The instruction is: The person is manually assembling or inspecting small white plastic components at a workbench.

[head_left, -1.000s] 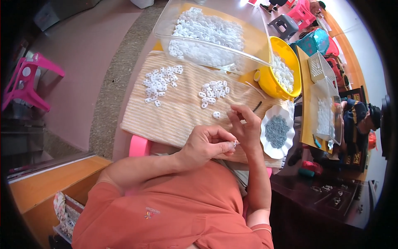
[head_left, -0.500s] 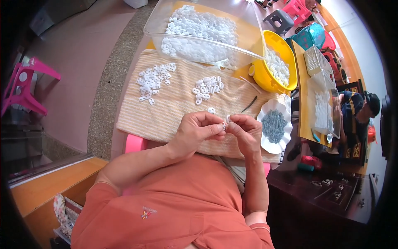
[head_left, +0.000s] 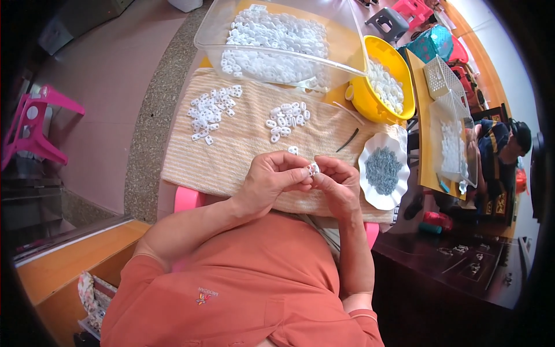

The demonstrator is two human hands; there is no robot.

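Okay, left hand (head_left: pixel 270 184) and right hand (head_left: pixel 341 188) both pinch the white piece (head_left: pixel 313 169), centre of frame, so a slack or uneven grip could drop it onto the cloth (head_left: pixel 240 153).

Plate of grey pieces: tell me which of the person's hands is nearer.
Right. The right hand is close to the left side of the plate; the left hand is farther left, beyond the right hand.
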